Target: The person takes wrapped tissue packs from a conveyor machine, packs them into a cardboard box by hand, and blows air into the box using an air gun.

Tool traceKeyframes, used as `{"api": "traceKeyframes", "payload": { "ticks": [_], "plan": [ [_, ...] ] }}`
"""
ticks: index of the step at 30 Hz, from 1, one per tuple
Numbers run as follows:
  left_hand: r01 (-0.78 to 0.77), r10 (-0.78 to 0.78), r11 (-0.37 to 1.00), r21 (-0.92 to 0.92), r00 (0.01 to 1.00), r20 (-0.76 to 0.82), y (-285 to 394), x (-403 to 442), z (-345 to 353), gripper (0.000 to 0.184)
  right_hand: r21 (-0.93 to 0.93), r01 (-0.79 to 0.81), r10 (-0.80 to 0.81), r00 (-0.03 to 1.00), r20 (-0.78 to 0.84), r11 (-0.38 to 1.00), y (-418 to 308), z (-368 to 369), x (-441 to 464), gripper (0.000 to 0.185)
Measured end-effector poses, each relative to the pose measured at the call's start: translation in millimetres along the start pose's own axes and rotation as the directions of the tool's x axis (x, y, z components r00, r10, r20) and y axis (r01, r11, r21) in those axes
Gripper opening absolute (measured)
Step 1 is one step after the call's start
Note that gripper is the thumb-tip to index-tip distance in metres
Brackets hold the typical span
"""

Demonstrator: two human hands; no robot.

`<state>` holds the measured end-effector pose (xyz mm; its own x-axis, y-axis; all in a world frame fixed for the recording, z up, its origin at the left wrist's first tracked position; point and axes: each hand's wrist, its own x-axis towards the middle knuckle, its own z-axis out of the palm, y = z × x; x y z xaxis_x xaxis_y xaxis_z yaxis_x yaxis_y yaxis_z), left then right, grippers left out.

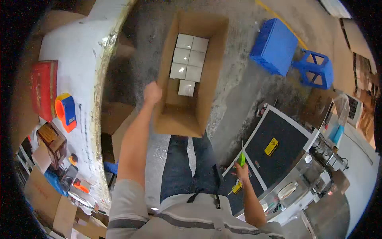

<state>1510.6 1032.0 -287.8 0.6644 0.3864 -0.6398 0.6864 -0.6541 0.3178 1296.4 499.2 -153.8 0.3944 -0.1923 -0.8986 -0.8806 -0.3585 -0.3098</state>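
An open cardboard box (169, 123) stands in front of my legs, with several small white boxes (181, 56) packed in rows at its far end. The near part of its bottom shows bare cardboard. My left hand (152, 94) is closed on the box's left wall, though the box edge partly hides the fingers. Off to the right, my right hand (242, 172) is wrapped round a green utility knife (241, 159), its thin blade pointing up and away from me. That hand is beside the dark-panelled machine, apart from the box.
A white worktable (85, 59) runs along the left, carrying a red box (44, 89) and an orange-and-blue tape dispenser (66, 112). A blue crate (274, 47) and a blue stool (316, 69) stand at the back right. The dark-panelled machine (278, 139) fills the right side.
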Motion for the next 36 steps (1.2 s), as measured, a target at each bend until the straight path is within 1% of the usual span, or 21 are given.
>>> {"api": "traceKeyframes", "payload": {
  "ticks": [2, 5, 7, 8, 10, 11, 12, 14, 17, 20, 21, 24, 28, 30, 32, 33, 34, 35, 36],
  "plan": [
    [-0.059, 0.063, 0.998, 0.033, 0.988, -0.142, -2.6, -11.5, 5.7, 0.041, 0.009, 0.001, -0.001, 1.0, -0.015, 1.0, -5.7, -2.6, -3.4, 0.025],
    [-0.03, 0.031, 1.0, 0.01, 0.982, -0.186, -35.8, -28.8, 16.0, 0.043, 0.015, -0.009, 0.01, 1.0, -0.027, 1.0, 5.4, -7.0, 6.0, 0.026],
    [0.052, -0.06, 0.998, -0.04, 0.972, -0.226, -58.1, -57.0, 14.6, 0.044, 0.026, 0.008, -0.007, 1.0, -0.016, 1.0, -2.1, -7.5, 1.9, 0.026],
    [0.085, -0.099, 0.994, -0.066, 0.965, -0.244, -68.6, -71.6, 14.1, 0.044, 0.0, 0.013, -0.013, 1.0, -0.016, 1.0, 2.1, -9.7, 5.7, 0.025],
    [0.15, -0.2, 0.964, -0.219, 0.953, -0.227, -98.6, -103.1, 18.7, 0.043, 0.003, 0.033, -0.033, 0.999, 0.003, 0.999, 3.6, -9.9, 9.7, 0.024],
    [0.179, -0.224, 0.966, -0.184, 0.938, -0.263, -141.5, -110.8, 40.2, 0.041, 0.004, 0.043, -0.043, 0.999, 0.013, 0.999, 4.0, -9.6, 12.5, 0.024],
    [0.208, -0.245, 0.966, -0.151, 0.922, -0.299, -177.3, -119.1, 59.2, 0.04, -0.051, 0.047, -0.046, 0.999, 0.013, 0.998, 6.5, -10.5, 17.2, 0.024],
    [0.324, -0.372, 0.92, -0.22, 0.898, -0.233, -171.1, -151.3, 39.9, 0.036, -0.021, 0.057, -0.056, 0.998, 0.024, 0.998, 6.9, -8.6, 22.3, 0.024],
    [0.483, -0.546, 0.836, -0.259, 0.775, -0.317, -219.4, -170.6, 66.8, 0.035, -0.015, 0.057, -0.057, 0.998, 0.028, 0.998, -5.0, -4.1, 24.3, 0.027],
    [0.463, -0.555, 0.832, -0.307, 0.716, -0.424, -242.5, -177.7, 77.2, 0.036, -0.036, 0.058, -0.058, 0.998, 0.021, 0.998, -13.8, -0.4, 26.4, 0.028],
    [0.455, -0.556, 0.831, -0.32, 0.695, -0.456, -250.1, -172.9, 74.0, 0.036, -0.046, 0.062, -0.062, 0.998, 0.013, 0.997, -17.7, 0.6, 27.7, 0.028],
    [0.462, -0.583, 0.812, -0.356, 0.655, -0.48, -289.2, -140.3, 38.4, 0.035, -0.108, 0.02, -0.016, 0.999, 0.036, 0.994, -31.4, -2.9, 27.9, 0.027],
    [0.456, -0.626, 0.778, -0.432, 0.625, -0.466, -358.6, -104.7, -17.4, 0.035, -0.171, 0.049, -0.039, 0.997, 0.062, 0.984, -34.1, -2.9, 37.7, 0.027],
    [0.468, -0.646, 0.76, -0.452, 0.626, -0.437, -377.6, -89.9, -27.7, 0.036, -0.209, 0.053, -0.037, 0.996, 0.077, 0.976, -36.7, 4.3, 41.6, 0.026],
    [0.496, -0.659, 0.75, -0.437, 0.622, -0.423, -383.3, -62.6, -21.4, 0.038, -0.253, 0.156, -0.135, 0.986, 0.101, 0.955, -14.7, 7.3, 60.8, 0.027],
    [0.517, -0.667, 0.744, -0.424, 0.622, -0.411, -376.4, -51.7, -16.2, 0.039, -0.281, 0.21, -0.185, 0.976, 0.112, 0.936, -30.4, 15.1, 60.6, 0.027],
    [0.528, -0.654, 0.756, -0.386, 0.614, -0.442, -368.8, -44.5, -8.5, 0.039, -0.245, 0.03, -0.015, 0.998, 0.062, 0.969, -46.0, 21.0, 56.5, 0.026],
    [0.546, -0.639, 0.768, -0.336, 0.609, -0.47, -354.0, -41.8, -1.0, 0.04, -0.291, 0.07, -0.055, 0.997, 0.059, 0.954, -48.4, 23.0, 67.0, 0.025],
    [0.541, -0.585, 0.799, -0.261, 0.599, -0.547, -326.1, -48.1, 8.2, 0.041, -0.337, 0.103, -0.086, 0.994, 0.065, 0.936, -42.2, 24.9, 75.4, 0.025]
  ]
}}
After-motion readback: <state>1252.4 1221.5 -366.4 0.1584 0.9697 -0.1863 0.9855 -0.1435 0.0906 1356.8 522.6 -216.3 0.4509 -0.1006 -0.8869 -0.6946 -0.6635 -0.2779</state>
